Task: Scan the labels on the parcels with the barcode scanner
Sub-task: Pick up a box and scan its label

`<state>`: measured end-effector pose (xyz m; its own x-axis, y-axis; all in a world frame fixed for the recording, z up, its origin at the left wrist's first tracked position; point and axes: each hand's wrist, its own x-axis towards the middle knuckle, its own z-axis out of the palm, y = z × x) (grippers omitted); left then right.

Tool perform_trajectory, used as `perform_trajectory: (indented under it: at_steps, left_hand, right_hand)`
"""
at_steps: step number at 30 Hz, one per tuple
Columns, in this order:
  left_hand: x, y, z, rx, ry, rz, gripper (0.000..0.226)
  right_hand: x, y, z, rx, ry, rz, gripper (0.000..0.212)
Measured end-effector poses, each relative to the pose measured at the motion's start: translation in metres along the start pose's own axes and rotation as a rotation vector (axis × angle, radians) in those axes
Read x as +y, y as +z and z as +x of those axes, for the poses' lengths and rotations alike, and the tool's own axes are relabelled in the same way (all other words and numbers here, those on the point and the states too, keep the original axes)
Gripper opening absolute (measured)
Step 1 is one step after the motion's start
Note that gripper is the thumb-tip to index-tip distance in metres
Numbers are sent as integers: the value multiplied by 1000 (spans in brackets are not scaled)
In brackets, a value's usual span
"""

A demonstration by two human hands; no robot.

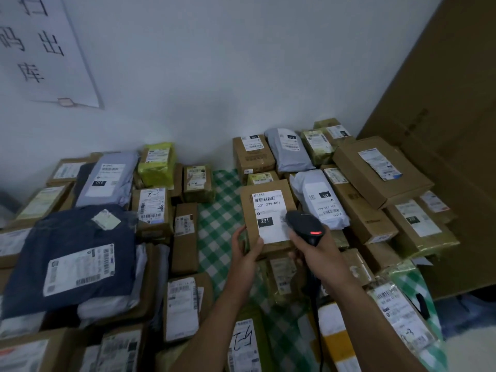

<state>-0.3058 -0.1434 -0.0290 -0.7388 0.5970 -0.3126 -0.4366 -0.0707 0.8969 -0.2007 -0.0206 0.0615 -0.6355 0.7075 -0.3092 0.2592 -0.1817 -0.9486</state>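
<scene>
Barcode scanner (306, 224) aimed far-left at the label (269, 214), handle running nearward, right hand (319, 255) curled round it, left hand (245, 251) pinching the parcel (247, 210) at its near-left corner.

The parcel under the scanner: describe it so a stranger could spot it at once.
Find the strip of green checked cloth in the middle. At its right edge the left hand holds a brown box, with the black scanner over its label. Unlike the grey bag beside it, its 231 label reads upright.
</scene>
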Motion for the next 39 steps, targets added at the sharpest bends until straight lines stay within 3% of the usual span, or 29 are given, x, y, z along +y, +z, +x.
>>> perform_trajectory:
  at_steps: [6, 11, 14, 18, 23, 28, 33, 39]
  left_hand:
    - [11, -16, -17, 11, -41, -4, 73]
    - [-4, -6, -25, 87, -212, -228, 61]
    - [-12, -4, -31, 112, -320, -413, 52]
    - [-16, -10, -35, 71, -342, -466, 51]
    - [-5, -15, -37, 2, -202, -623, 59]
    - [8, -33, -30, -59, -124, -629, 63]
    - [22, -47, -25, -69, 1, -486, 108]
    - [30, -57, -25, 70, 206, -109, 77]
  right_hand:
    - [-3, 3, -14, -55, -81, -27, 45]
    - [2, 19, -19, -58, -146, -66, 55]
    - [2, 16, -20, -38, -162, -50, 51]
    - [5, 6, -22, -15, -133, 8, 44]
    - [10, 4, -27, -16, -106, 81, 50]
    - [8, 7, -32, -56, -55, 87, 56]
    - [6, 8, -32, -37, -56, 73, 46]
    - [2, 10, -31, 11, -16, 112, 51]
